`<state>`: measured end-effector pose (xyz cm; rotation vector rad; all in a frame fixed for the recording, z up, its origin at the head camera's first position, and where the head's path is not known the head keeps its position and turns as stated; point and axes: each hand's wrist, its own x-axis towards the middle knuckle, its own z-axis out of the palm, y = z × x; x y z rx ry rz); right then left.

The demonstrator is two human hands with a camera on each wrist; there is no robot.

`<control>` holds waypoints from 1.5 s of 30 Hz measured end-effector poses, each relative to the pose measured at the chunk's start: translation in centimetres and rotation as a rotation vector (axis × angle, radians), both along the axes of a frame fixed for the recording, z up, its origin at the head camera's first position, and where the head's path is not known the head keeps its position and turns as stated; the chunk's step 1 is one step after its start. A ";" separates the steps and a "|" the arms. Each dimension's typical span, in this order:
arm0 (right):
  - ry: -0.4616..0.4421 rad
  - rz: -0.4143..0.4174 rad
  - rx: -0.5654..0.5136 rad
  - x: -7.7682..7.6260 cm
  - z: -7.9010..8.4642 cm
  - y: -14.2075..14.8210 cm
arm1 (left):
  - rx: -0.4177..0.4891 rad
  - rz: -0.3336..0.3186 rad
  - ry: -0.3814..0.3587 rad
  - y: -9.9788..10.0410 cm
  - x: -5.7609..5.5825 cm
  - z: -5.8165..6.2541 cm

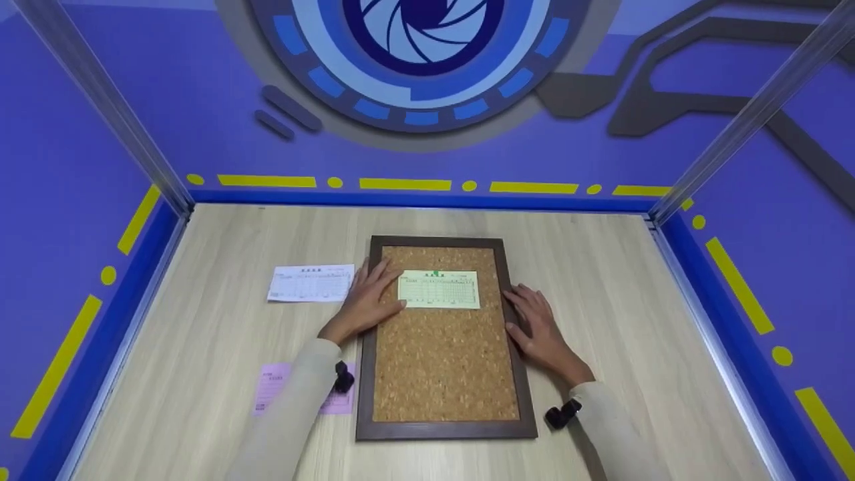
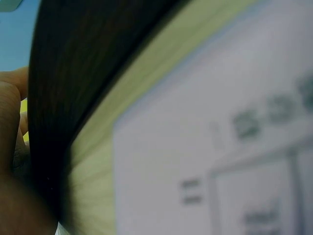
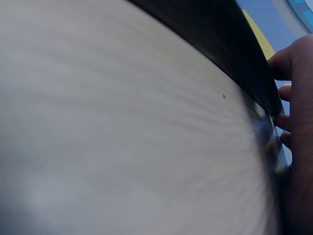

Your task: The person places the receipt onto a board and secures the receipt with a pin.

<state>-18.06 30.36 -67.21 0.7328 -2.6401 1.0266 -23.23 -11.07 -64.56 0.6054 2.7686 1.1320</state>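
Apparently flat on the pale surface (image 1: 588, 267), between the left hand (image 1: 369, 299) and the right hand (image 1: 542, 331): a corkboard (image 1: 444, 364) with a dark frame (image 1: 444, 430). On the upper half of the cork, a green slip (image 1: 439, 290), with a small green spot at its top edge, perhaps a pin. No clench in either grip: on the left, extended fingers across the frame, with thumb and forefinger reaching the slip's left side; on the right, relaxed fingers against the outer edge.

Risks, from this pose, creasing or skewing the green slip through a drag of the left thumb. If fixed only at that one spot, seems likely to swivel. With uneven pressure from the two sides, could turn askew on the surface. In case of a leftward slide, might ride over or crumple the white slip (image 1: 310, 282) just beside the left fingers. Also worth watching: the pink slip (image 1: 270, 384), partly hidden by the left sleeve (image 1: 294, 401); impossible to tell whether touching, but easy to sweep aside.
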 end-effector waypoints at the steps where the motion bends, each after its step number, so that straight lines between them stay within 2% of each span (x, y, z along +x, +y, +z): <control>1: -0.002 -0.001 0.000 0.0 0.0 0.0 | -0.002 0.001 -0.004 0.0 0.0 -0.1; 11: -0.085 -0.040 -0.017 0.4 0.4 -0.2 | 0.062 -0.002 -0.011 -0.2 -0.1 -1.0; 18: -0.118 -0.063 -0.039 0.6 0.6 -0.7 | 0.006 0.010 -0.045 0.0 -0.1 -0.4; 23: -0.154 -0.084 -0.112 0.7 0.8 -0.9 | -0.010 0.009 -0.013 0.1 0.1 0.1; 33: -0.142 -0.071 -0.148 0.6 0.7 -1.1 | 0.034 0.008 -0.008 -0.6 0.3 -0.1; 38: -0.156 -0.064 -0.138 0.5 0.7 -1.2 | 0.078 -0.005 -0.018 -1.3 0.3 0.4; 42: -0.146 -0.063 -0.138 0.6 0.6 -1.1 | 0.159 -0.003 -0.062 -1.7 0.5 1.5; 45: -0.143 -0.074 -0.141 0.7 0.6 -0.9 | 0.187 -0.007 -0.069 -1.8 0.6 2.4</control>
